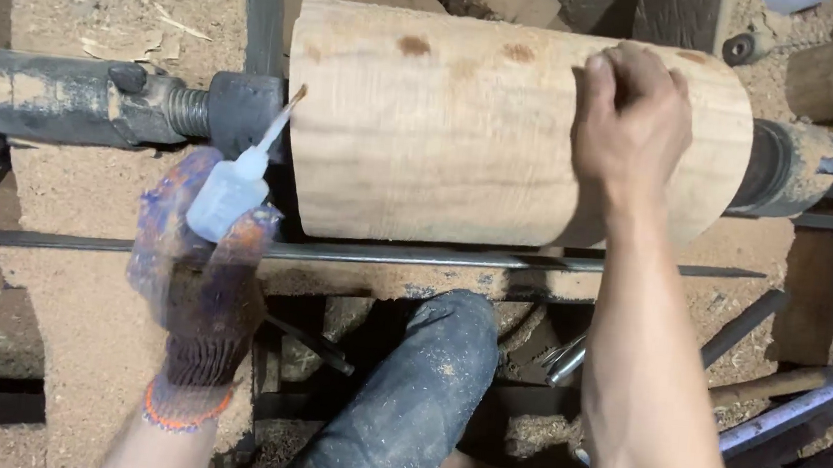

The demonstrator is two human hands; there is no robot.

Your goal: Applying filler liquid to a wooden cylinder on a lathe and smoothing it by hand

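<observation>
Seen from the head camera, the left hand [201, 265] wears a knitted work glove flecked with blue and orange, with an orange band at the cuff. It grips a small translucent squeeze bottle [226, 197], fingers wrapped around the body. The bottle's thin nozzle [278, 124] slants up and away from that hand to the right, and its tip sits at the left end face of the wooden cylinder [446, 131]; whether it touches the wood cannot be told.

The right hand [631, 117] is bare and lies on top of the wooden cylinder near its right end, fingers curled over the far side and palm pressed to the pale, smooth-turned surface. It rests on the wood rather than closing around anything.

The cylinder lies level across the view, mounted between the threaded tailstock spindle [77, 99], which lies beyond the gloved hand, and the dark chuck [779, 167] to the right of the bare hand.

Just below the cylinder, between it and the person's body, a long flat steel bar [434, 258] runs across. Beneath the bare forearm, the person's knee in dusty jeans [413, 384] rises towards the bar. Sawdust [68, 314] covers the bench beside the gloved hand. Metal rods [793, 407] lie to the right of the bare forearm.
</observation>
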